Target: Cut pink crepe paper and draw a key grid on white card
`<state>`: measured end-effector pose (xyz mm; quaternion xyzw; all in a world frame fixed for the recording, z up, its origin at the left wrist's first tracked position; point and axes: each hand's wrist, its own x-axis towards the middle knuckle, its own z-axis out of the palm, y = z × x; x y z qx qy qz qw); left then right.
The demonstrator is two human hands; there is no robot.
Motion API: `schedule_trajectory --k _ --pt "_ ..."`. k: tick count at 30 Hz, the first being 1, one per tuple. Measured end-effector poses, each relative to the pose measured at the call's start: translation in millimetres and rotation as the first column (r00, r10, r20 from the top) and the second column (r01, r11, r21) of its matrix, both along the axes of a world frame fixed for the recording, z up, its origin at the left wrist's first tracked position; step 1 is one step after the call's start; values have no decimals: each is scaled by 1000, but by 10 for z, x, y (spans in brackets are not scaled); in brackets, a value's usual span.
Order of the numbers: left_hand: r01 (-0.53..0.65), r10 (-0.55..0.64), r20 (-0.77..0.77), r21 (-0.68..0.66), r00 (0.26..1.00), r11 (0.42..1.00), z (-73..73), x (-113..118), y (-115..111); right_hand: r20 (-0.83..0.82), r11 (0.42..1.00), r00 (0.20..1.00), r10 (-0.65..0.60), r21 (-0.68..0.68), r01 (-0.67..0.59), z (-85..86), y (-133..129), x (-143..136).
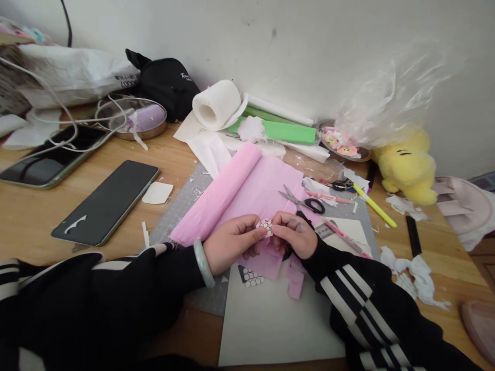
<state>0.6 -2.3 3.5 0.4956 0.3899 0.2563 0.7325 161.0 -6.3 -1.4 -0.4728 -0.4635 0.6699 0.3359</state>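
Between my fingertips is a small pink piece with a white, dark-outlined round pattern on top. My left hand pinches its left side, a pale bangle on the wrist. On its right side, my right hand pinches it too. Pink crepe paper, partly rolled, lies just behind the hands. Black-handled scissors rest open on its right part. Below my hands are a sheet of white round stickers, a pink strip and a large white sheet.
Two phones lie at the left. Behind are a white paper roll, a black pouch and a green strip. Rightward are a yellow marker, a yellow plush toy and paper scraps.
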Motion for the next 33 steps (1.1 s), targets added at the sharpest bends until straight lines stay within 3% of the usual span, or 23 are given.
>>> schedule_trajectory --k 7,14,28,33 --pt "-12 13 18 -8 1000 1000 10 -4 -2 -95 994 993 -69 -95 60 -20 29 -5" --pt "-27 27 13 -2 1000 1000 18 -4 5 -74 1000 997 -16 -26 14 -21 18 12" --pt "19 -19 25 31 1000 999 -38 -8 0 -36 998 999 -24 -57 22 -24 23 -7" --pt "-40 38 58 37 998 998 -36 -6 4 -50 997 997 -57 -63 54 -17 18 -9"
